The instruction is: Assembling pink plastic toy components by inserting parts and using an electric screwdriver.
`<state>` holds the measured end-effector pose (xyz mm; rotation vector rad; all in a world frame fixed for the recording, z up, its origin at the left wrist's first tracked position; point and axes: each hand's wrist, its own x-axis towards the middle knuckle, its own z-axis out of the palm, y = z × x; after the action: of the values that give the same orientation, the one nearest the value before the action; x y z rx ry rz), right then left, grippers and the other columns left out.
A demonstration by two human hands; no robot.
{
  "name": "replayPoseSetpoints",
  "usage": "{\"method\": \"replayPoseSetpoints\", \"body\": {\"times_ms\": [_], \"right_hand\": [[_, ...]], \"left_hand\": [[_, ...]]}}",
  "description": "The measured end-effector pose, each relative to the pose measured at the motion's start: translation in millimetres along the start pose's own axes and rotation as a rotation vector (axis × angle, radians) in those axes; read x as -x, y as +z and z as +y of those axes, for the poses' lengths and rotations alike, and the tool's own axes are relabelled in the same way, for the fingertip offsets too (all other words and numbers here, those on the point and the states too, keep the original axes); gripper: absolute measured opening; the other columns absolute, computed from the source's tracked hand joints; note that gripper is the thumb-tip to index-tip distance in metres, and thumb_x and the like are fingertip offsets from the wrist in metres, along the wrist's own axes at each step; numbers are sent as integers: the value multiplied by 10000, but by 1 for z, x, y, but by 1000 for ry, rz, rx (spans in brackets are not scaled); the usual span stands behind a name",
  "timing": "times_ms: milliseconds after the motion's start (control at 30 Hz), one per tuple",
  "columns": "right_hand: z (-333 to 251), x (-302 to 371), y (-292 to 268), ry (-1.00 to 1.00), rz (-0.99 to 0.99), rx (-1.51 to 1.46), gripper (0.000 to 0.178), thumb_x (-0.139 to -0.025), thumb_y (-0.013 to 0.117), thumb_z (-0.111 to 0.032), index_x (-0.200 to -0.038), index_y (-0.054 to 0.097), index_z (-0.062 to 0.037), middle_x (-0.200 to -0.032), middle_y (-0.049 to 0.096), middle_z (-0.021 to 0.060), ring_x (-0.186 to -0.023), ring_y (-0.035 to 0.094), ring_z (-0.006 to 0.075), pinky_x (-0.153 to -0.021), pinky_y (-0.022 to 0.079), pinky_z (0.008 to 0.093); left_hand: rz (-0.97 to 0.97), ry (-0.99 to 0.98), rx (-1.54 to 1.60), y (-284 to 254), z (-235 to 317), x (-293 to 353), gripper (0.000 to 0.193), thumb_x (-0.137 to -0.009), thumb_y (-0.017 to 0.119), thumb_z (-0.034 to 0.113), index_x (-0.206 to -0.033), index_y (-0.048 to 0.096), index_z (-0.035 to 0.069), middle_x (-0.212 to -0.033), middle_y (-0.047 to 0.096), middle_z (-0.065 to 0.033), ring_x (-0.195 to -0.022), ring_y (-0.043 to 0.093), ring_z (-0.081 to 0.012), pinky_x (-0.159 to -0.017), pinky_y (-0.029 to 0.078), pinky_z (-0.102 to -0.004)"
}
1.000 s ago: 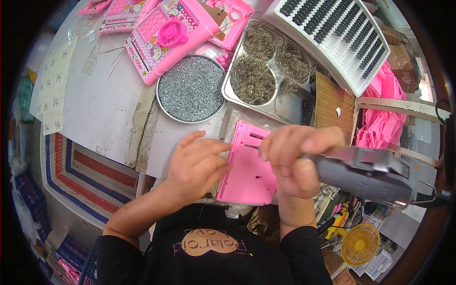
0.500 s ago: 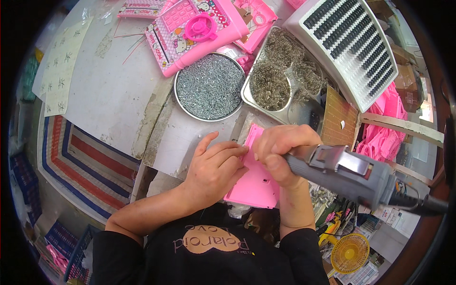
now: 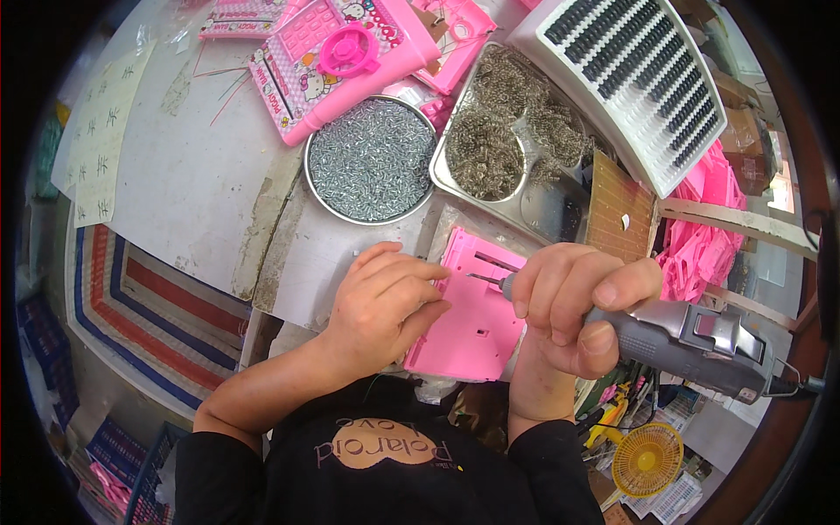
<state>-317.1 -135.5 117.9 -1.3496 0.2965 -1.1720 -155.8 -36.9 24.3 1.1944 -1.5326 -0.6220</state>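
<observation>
A flat pink plastic panel with slots and small holes lies on the table in front of me. My left hand rests over its left edge, fingers bent and close together, fingertips and thumb against the panel. Whether anything small is between them is hidden. My right hand wraps round a grey electric screwdriver, its cable running off to the right. The thin bit points left, above the panel near its slot.
Beyond the panel stand a round metal dish of screws and a metal tray of springs. Pink piggy-bank toy cases lie at the back. A white rack with black rows leans at the right, a yellow fan below.
The screwdriver has moved right and turned, so its bit now shows over the panel. My right hand has opened its thumb side upward. The left hand has shifted slightly down-left.
</observation>
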Motion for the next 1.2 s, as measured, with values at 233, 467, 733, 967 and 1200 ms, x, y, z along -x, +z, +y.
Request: {"method": "replayPoseSetpoints", "body": {"times_ms": [233, 467, 733, 967, 1200], "right_hand": [[-11, 8, 2, -4, 12, -50, 298, -918, 776, -208, -1062, 546, -84, -603, 534, 29, -511, 515, 167, -524, 490, 350], [-25, 18, -13, -61, 66, -29, 302, -927, 768, -203, -1075, 540, -73, -629, 540, 44, -533, 498, 158, -527, 467, 347], [-31, 29, -29, -38, 117, -72, 311, -906, 791, -175, -1081, 561, -59, -636, 545, 40, -547, 502, 153, -530, 453, 335], [-32, 31, -45, -49, 67, -53, 313, -901, 786, -154, -1109, 573, -57, -632, 555, 31, -548, 535, 161, -545, 478, 337], [-32, 24, -60, -60, -3, 49, 304, -932, 756, -211, -1114, 537, -106, -614, 577, -12, -484, 544, 127, -486, 506, 313]], "left_hand": [[12, 52, 137, 11, 7, -24, 247, -745, 837, -14, -844, 618, 44, -957, 734, -113, -815, 699, -286, -696, 539, -376], [2, 160, 5, 8, 3, -25, 236, -753, 818, -53, -803, 612, 53, -892, 742, -97, -803, 714, -269, -669, 539, -356], [7, 279, -112, 19, -11, -34, 236, -762, 816, -51, -801, 626, 84, -923, 772, -71, -903, 743, -279, -835, 511, -419], [-36, 210, -114, 19, -13, -29, 239, -788, 795, -62, -831, 611, 84, -941, 786, -92, -1025, 749, -323, -874, 496, -439], [-63, 160, -138, 17, -9, -28, 238, -794, 789, -62, -829, 600, 79, -951, 786, -108, -1039, 748, -342, -886, 503, -447]]}}
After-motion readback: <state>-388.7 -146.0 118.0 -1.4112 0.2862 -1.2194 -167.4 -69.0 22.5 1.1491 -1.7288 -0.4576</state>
